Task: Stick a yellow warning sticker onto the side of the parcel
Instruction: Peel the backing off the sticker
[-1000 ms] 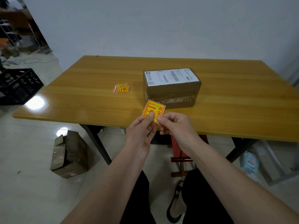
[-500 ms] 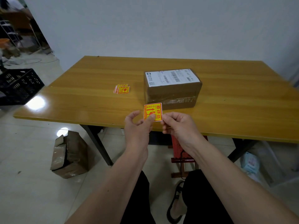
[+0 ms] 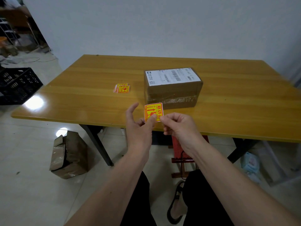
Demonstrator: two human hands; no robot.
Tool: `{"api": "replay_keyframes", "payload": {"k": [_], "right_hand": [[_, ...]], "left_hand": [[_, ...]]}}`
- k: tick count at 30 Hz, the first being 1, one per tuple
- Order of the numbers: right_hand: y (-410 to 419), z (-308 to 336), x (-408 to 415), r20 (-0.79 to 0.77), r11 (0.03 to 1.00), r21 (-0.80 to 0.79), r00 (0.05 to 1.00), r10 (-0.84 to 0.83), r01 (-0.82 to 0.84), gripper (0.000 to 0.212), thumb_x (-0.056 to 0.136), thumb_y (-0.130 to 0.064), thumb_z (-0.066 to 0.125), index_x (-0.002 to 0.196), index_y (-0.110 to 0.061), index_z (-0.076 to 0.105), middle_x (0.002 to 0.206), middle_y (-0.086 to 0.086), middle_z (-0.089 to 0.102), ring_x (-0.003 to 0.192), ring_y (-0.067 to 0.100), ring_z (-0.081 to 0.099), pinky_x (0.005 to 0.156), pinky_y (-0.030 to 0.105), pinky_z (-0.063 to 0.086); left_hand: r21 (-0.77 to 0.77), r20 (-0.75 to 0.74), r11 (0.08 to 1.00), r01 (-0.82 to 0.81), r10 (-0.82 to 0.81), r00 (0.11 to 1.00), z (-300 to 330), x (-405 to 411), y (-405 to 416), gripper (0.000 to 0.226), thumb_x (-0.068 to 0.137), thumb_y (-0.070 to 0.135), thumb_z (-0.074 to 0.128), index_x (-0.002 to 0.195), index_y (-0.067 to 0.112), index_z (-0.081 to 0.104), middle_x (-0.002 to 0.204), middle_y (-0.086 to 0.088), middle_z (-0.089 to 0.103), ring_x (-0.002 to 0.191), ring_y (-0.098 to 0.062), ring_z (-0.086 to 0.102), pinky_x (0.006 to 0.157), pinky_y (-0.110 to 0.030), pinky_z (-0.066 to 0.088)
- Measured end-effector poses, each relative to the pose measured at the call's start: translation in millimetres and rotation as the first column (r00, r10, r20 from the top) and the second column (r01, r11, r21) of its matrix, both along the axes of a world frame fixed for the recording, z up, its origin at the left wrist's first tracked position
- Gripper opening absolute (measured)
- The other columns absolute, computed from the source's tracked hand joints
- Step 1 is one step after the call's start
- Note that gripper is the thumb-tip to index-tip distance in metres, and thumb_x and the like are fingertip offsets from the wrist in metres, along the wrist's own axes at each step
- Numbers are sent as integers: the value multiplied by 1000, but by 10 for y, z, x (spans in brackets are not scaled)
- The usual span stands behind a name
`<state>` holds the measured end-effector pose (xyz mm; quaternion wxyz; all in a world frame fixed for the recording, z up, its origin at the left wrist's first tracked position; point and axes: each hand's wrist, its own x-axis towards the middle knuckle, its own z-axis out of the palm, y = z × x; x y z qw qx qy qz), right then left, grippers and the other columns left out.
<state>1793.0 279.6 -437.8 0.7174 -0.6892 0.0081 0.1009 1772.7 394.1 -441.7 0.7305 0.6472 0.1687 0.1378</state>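
Note:
A brown cardboard parcel (image 3: pixel 173 90) with a white shipping label on top stands on the wooden table (image 3: pixel 81 79). Just in front of its taped near side I hold a yellow and red warning sticker (image 3: pixel 153 110) upright above the table's front edge. My left hand (image 3: pixel 138 126) pinches its lower left with thumb and fingers, the index finger raised. My right hand (image 3: pixel 178 126) pinches its lower right corner. A small stack of the same stickers (image 3: pixel 122 88) lies on the table to the parcel's left.
A torn cardboard box (image 3: pixel 69 154) sits on the tiled floor by the left table leg. A black plastic crate (image 3: pixel 17 84) stands at far left. A red stool (image 3: pixel 179 149) is under the table, with clutter at the lower right.
The sticker has turned from tilted to nearly square-on and risen slightly toward the parcel's near side. My left index finger has lifted off it.

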Motion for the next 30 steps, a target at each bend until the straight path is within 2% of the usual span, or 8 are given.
{"api": "replay_keyframes", "payload": {"k": [2, 6, 9, 11, 17, 20, 25, 30], "right_hand": [[-2, 8, 7, -9, 1000, 11, 1000, -7, 7, 13, 86, -18, 66, 73, -13, 69, 66, 3, 60, 64, 13, 55, 62, 26, 52], [-15, 38, 31, -9, 999, 27, 999, -41, 41, 18, 87, -17, 65, 70, -14, 69, 63, 3, 59, 61, 12, 54, 59, 25, 51], [-27, 25, 56, -16, 997, 27, 998, -68, 68, 17, 88, -17, 64, 73, -13, 71, 66, 4, 62, 61, 11, 56, 58, 25, 50], [-37, 12, 67, -27, 996, 31, 996, -79, 80, 17, 89, -18, 63, 74, -13, 70, 67, 3, 63, 62, 11, 58, 59, 25, 50], [-55, -26, 64, -44, 991, 15, 991, -129, 130, 19, 88, -17, 64, 71, -15, 71, 62, -2, 63, 63, 10, 56, 65, 27, 51], [-47, -13, 66, -49, 992, 38, 992, -115, 117, 18, 87, -17, 65, 70, -16, 71, 61, -3, 62, 63, 11, 56, 64, 28, 51], [-36, 9, 73, -52, 991, 64, 992, -111, 114, 15, 85, -17, 67, 71, -13, 71, 62, 0, 62, 60, 11, 55, 60, 27, 49], [-27, 21, 54, -33, 995, 73, 998, -59, 61, 19, 90, -14, 61, 72, -14, 69, 64, 0, 61, 60, 11, 54, 59, 25, 49]], "left_hand": [[65, 32, 998, 21, -23, 999, 2, 10, 6, 34, 82, 16, 69, 100, 41, 55, 77, -20, 65, 69, -20, 59, 71, -32, 51], [273, 33, 960, 63, -75, 997, 31, 71, 51, 11, 79, 18, 72, 83, 28, 70, 86, -5, 72, 83, -27, 64, 69, -25, 50], [381, -3, 906, 184, -198, 980, 67, 73, 72, 27, 72, 23, 78, 99, 24, 71, 87, 17, 67, 81, -5, 63, 70, -15, 50], [479, -22, 848, 228, -248, 969, 62, 72, 71, 41, 66, 26, 82, 104, 25, 68, 92, 18, 65, 88, -1, 61, 74, -14, 48], [746, -19, 663, 62, -72, 997, 15, 143, 15, 36, 74, 28, 76, 108, 30, 67, 119, 8, 64, 111, -10, 54, 94, -27, 43], [826, 34, 562, -26, -2, 999, 20, 133, 1, 28, 71, 27, 77, 98, 31, 68, 131, 4, 54, 124, -17, 41, 99, -31, 36], [867, 198, 474, -154, -43, 979, -10, 110, 6, 16, 67, 22, 80, 80, 26, 72, 94, 5, 69, 94, -19, 56, 83, -35, 41], [824, 238, 536, -183, -34, 971, -28, 75, 20, 9, 70, 19, 78, 76, 24, 74, 77, 3, 70, 81, -19, 60, 81, -37, 41]]}}
